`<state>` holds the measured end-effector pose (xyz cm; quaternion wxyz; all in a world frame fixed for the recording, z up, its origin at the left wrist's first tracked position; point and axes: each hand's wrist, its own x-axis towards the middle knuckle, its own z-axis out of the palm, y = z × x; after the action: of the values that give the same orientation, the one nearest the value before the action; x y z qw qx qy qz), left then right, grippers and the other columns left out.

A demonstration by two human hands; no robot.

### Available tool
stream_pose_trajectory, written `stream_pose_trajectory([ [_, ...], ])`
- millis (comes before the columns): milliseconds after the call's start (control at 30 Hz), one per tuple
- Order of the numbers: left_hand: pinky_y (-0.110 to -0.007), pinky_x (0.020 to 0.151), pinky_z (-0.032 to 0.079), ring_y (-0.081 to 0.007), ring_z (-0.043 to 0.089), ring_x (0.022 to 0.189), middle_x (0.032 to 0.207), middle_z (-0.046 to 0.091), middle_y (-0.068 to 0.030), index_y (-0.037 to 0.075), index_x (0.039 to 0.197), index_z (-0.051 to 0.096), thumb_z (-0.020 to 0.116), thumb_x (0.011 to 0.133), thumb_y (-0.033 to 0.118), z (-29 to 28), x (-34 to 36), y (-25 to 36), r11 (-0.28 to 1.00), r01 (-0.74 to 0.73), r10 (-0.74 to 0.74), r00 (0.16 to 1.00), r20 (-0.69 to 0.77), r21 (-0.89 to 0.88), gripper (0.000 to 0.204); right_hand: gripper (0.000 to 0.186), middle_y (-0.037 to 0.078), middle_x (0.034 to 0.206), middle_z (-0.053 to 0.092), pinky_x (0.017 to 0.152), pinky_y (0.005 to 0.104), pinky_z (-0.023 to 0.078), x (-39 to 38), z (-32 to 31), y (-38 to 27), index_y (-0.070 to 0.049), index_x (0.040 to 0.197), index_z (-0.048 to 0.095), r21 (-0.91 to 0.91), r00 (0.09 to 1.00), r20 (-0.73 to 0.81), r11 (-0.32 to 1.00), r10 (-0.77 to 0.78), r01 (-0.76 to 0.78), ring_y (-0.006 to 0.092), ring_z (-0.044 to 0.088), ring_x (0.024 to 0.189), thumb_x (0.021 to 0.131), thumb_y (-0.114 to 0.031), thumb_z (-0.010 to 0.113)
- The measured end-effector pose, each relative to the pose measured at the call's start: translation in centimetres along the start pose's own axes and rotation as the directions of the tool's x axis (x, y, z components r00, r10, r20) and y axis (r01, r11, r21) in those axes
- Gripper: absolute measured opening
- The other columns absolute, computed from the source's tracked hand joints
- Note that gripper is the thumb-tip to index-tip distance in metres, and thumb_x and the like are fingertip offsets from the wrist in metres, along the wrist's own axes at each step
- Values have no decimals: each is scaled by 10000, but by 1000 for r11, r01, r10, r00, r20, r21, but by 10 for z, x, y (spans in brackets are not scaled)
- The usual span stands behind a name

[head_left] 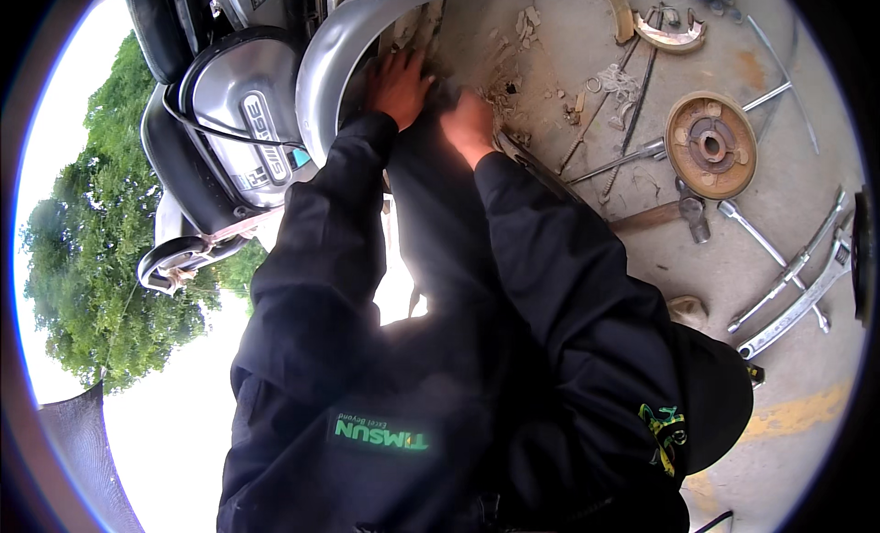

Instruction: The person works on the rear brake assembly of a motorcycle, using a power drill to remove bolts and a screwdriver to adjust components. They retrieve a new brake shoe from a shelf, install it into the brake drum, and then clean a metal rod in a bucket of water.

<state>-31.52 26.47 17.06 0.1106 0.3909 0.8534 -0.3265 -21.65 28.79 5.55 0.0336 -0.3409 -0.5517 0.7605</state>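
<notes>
My left hand [401, 88] rests beside the curved silver fender [316, 84] of a silver and black vehicle, its fingers stretched out and apart. What lies under its palm is dark and hard to make out. Close by on the right is my right hand [469, 125], curled closed and smeared by motion. Whatever it may be gripping is hidden. Both forearms are in black sleeves, and a black trouser leg [431, 185] reaches up between them.
Dirt and broken bits [513, 84] litter the concrete floor beyond my right hand. A rusty brake drum [692, 134], a hammer [695, 217], a curved brake shoe [674, 40], a cross-shaped wheel wrench [779, 267] and thin rods [573, 153] lie to the right.
</notes>
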Motion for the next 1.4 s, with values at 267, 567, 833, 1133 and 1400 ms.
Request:
stream_pose_trajectory([
  [267,-559,1074,326,-357,442,1282,1361,514,-137,90,1401,492,580,959,359,-3,0,2,999,-21,24,995,-92,30,525,274,261,839,673,747,540,515,-4,0,-6,3,911,613,-54,997,-71,998,-43,39,467,650,849,679,-113,704],
  [567,-555,1074,323,-350,434,1291,1380,505,-125,99,1414,483,601,947,339,1,6,5,1000,21,-22,996,-86,-11,538,288,241,809,671,737,538,514,3,2,-2,-10,929,607,-72,999,-47,997,-23,20,455,653,837,694,-137,715],
  [833,-544,1058,331,-316,462,1264,1369,518,-95,121,1382,526,632,920,344,1,6,4,996,30,-40,993,-109,-88,524,285,255,869,685,777,513,513,-4,-9,-19,2,932,633,-96,998,-11,994,56,-57,451,658,886,787,-231,707],
  [1133,-613,1070,301,-329,451,1280,1364,532,-101,107,1379,519,655,908,359,4,6,9,991,91,-101,990,-103,-99,551,357,215,888,708,766,416,528,18,3,18,13,984,672,139,994,109,990,18,-33,341,696,865,779,-264,766],
  [1400,-616,1069,293,-337,455,1269,1357,536,-105,105,1356,538,669,897,346,2,3,15,987,92,-107,988,-108,-132,535,489,154,984,717,789,355,525,40,-11,37,29,1075,647,181,939,341,983,-38,-26,244,694,920,726,-259,834],
])
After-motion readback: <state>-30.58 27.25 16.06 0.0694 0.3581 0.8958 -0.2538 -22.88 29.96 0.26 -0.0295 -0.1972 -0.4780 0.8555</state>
